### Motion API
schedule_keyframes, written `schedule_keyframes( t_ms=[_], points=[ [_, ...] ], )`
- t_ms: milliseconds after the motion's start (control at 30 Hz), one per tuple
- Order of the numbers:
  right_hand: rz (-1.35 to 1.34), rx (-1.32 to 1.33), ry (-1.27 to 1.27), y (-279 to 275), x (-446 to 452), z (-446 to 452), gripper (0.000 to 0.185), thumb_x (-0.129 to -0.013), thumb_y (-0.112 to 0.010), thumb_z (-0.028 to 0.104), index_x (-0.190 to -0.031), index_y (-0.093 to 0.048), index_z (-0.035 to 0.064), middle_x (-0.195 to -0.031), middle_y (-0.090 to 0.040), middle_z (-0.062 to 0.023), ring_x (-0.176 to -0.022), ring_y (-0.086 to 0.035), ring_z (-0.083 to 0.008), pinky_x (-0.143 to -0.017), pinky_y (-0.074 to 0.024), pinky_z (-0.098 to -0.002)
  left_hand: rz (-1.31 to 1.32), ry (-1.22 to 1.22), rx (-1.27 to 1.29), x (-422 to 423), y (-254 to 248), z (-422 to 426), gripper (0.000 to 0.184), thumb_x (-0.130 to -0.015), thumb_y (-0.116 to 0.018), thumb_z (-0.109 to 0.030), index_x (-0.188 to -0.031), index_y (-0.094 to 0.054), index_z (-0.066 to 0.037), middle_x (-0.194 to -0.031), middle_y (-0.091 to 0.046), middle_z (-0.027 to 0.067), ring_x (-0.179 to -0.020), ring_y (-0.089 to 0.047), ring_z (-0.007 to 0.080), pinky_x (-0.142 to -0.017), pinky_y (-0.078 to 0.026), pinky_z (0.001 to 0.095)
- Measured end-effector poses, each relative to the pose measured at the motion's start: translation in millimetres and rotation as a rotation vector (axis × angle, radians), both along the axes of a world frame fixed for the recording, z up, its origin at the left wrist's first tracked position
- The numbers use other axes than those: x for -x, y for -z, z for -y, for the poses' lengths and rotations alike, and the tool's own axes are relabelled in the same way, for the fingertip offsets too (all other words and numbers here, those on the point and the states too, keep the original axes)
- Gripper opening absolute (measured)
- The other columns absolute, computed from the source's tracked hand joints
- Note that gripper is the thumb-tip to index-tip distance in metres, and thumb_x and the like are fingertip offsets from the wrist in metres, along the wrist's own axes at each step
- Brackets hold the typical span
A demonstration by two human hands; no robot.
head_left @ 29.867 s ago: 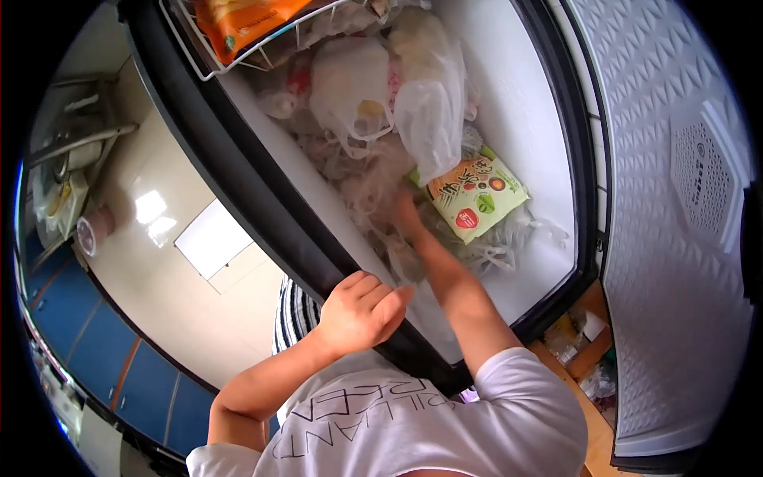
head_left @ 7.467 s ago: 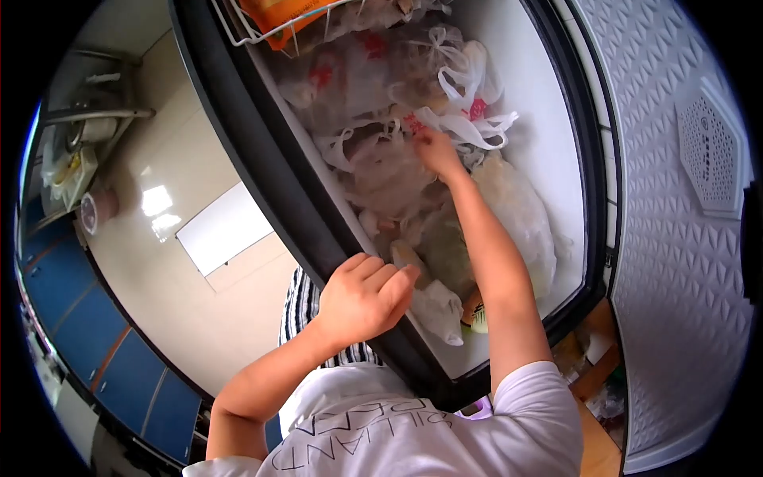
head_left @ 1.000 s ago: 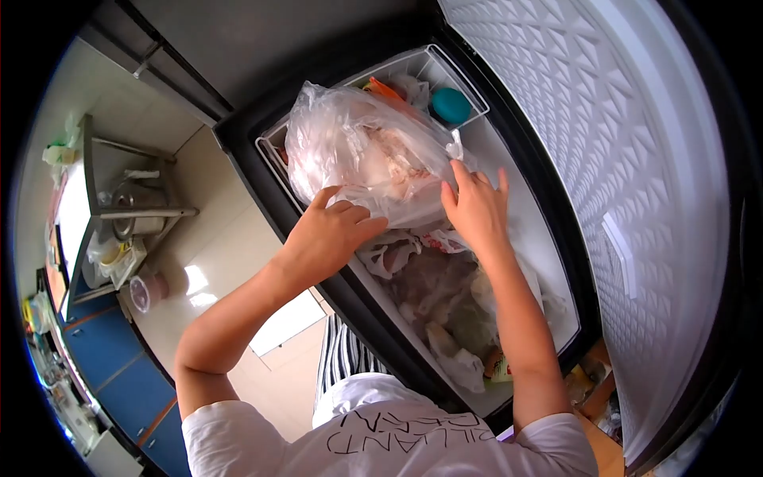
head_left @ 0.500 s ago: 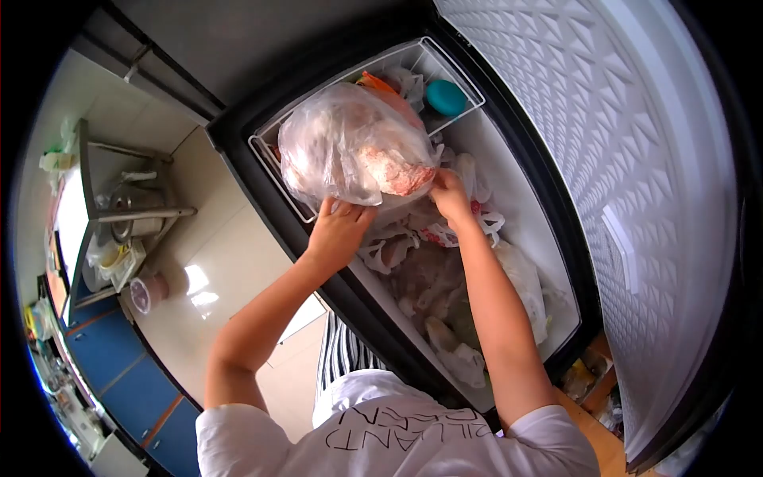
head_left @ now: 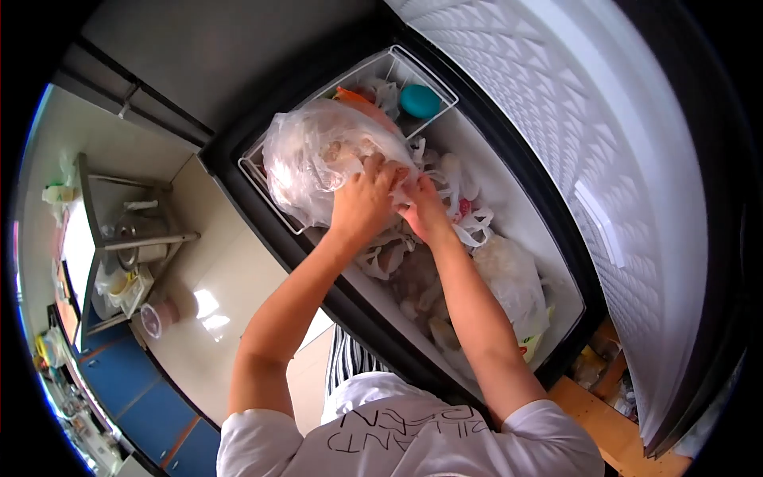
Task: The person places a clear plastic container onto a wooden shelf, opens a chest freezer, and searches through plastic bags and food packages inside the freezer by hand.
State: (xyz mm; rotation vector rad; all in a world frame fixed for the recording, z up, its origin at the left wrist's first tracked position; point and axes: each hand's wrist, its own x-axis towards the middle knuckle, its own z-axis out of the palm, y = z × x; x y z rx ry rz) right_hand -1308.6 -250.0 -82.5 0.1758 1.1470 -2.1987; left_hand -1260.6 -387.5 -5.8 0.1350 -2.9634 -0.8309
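A large clear plastic bag [head_left: 298, 163] with pale, frosted contents rests on the wire basket at the far end of an open chest freezer. My left hand [head_left: 366, 197] lies over the bag's near right side, its fingers curled on the plastic. Close beside it, my right hand [head_left: 424, 211] pinches the bag's gathered edge. A reddish bit of the contents shows between the two hands. Below them, more tied plastic bags [head_left: 509, 278] fill the freezer's bottom.
The white wire basket [head_left: 425, 67] also holds a teal round container [head_left: 420, 102] and an orange packet [head_left: 355, 98]. The raised freezer lid [head_left: 548, 103] stands on the right. To the left are a metal rack [head_left: 147, 238] and a plastic tub [head_left: 159, 318] on the floor.
My left hand has moved up and right from the bag's lower edge onto its front, close to my right hand. The frosted reddish piece is now mostly covered.
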Motion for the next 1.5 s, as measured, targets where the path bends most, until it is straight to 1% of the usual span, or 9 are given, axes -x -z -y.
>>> schedule_keyframes(
  t_ms=[233, 367, 467, 933, 1000, 1100, 1200, 1333, 1500],
  points=[
    [-0.03, -0.035, 0.049, -32.0, 12.1, 26.9, 0.024, -0.088, -0.058, 0.01, -0.112, -0.054, 0.0087, -0.107, -0.057, -0.0017, -0.095, -0.055, -0.0132, -0.08, -0.0451, -0.0319, -0.227, 0.075, 0.106, 28.7, -27.0, 56.1, 0.042, -0.074, -0.072, -0.031, -0.113, -0.062, -0.018, -0.116, -0.061, 0.0042, -0.113, -0.052, 0.0289, -0.092, -0.034, 0.0542],
    [-0.247, -0.312, -0.002, -39.8, 30.3, 38.3, 0.023, -0.085, -0.054, 0.008, -0.108, -0.054, 0.0045, -0.102, -0.058, -0.0054, -0.084, -0.057, -0.0137, -0.067, -0.0505, -0.0288, -0.161, 0.075, -0.108, 29.8, -62.7, 91.3, 0.044, -0.073, -0.071, -0.024, -0.115, -0.063, -0.014, -0.102, -0.067, 0.0091, -0.098, -0.06, 0.0298, -0.091, -0.041, 0.0422],
    [-0.289, -0.441, -0.04, -42.6, 34.4, 40.5, 0.025, -0.083, -0.053, 0.007, -0.107, -0.053, 0.0032, -0.099, -0.058, -0.0063, -0.081, -0.057, -0.0143, -0.061, -0.0524, -0.0282, -0.128, -0.121, -0.263, 28.6, -74.3, 125.6, 0.049, -0.075, -0.072, -0.021, -0.119, -0.059, -0.004, -0.102, -0.067, 0.0117, -0.091, -0.063, 0.0213, -0.085, -0.047, 0.0316],
    [-0.376, -0.612, -0.096, -26.9, 14.8, 13.5, 0.03, -0.082, -0.056, 0.008, -0.111, -0.052, 0.0026, -0.099, -0.058, -0.0063, -0.077, -0.058, -0.0136, -0.058, -0.051, -0.0263, -0.112, -0.096, -0.416, 32.9, -81.5, 163.8, 0.049, -0.077, -0.071, -0.023, -0.121, -0.058, -0.003, -0.104, -0.066, 0.0098, -0.095, -0.06, 0.0187, -0.088, -0.046, 0.0307],
    [-0.623, -0.854, 0.077, -21.8, 12.7, 12.4, 0.037, -0.08, -0.063, 0.016, -0.114, -0.054, 0.0054, -0.098, -0.059, -0.0128, -0.081, -0.061, -0.0294, -0.071, -0.0508, -0.039, -0.118, -0.071, -0.244, 30.0, -88.0, 152.1, 0.049, -0.078, -0.071, -0.024, -0.121, -0.057, -0.004, -0.103, -0.066, 0.0111, -0.094, -0.061, 0.0207, -0.088, -0.046, 0.0313],
    [-0.926, -1.121, 0.183, -65.9, 0.5, 14.1, 0.043, -0.079, -0.067, 0.02, -0.118, -0.054, 0.0089, -0.106, -0.057, -0.0125, -0.094, -0.057, -0.0349, -0.081, -0.0457, -0.0462, -0.12, -0.081, -0.261, 30.6, -82.7, 149.1, 0.05, -0.078, -0.07, -0.025, -0.121, -0.057, -0.005, -0.104, -0.066, 0.0126, -0.095, -0.062, 0.023, -0.088, -0.046, 0.0318],
    [-1.349, -1.393, 0.295, -108.9, -1.2, 28.3, 0.044, -0.077, -0.068, 0.019, -0.118, -0.055, 0.0111, -0.112, -0.054, -0.0099, -0.103, -0.052, -0.0332, -0.085, -0.0411, -0.0481, -0.108, -0.115, -0.239, 29.6, -83.6, 142.7, 0.05, -0.077, -0.071, -0.026, -0.121, -0.057, -0.006, -0.104, -0.066, 0.0133, -0.096, -0.062, 0.0244, -0.088, -0.046, 0.0322],
    [-1.637, -1.248, 0.346, -125.8, -6.0, 52.5, 0.043, -0.072, -0.069, 0.014, -0.113, -0.057, 0.0124, -0.112, -0.053, -0.0076, -0.108, -0.048, -0.0301, -0.089, -0.0356, -0.047, -0.11, -0.091, -0.239, 29.7, -84.7, 145.2, 0.051, -0.076, -0.072, -0.025, -0.12, -0.057, -0.005, -0.101, -0.065, 0.0132, -0.094, -0.062, 0.024, -0.087, -0.046, 0.032],
    [-1.618, -1.472, 0.092, -95.9, 7.6, 64.0, 0.055, -0.072, -0.069, 0.011, -0.123, -0.052, 0.0161, -0.128, -0.045, -0.0107, -0.114, -0.049, -0.0317, -0.095, -0.0384, -0.0466, -0.105, -0.116, -0.413, 35.3, -81.4, 172.7, 0.048, -0.078, -0.071, -0.021, -0.12, -0.058, -0.002, -0.1, -0.065, 0.0086, -0.092, -0.059, 0.016, -0.085, -0.046, 0.0294]
  ],
)
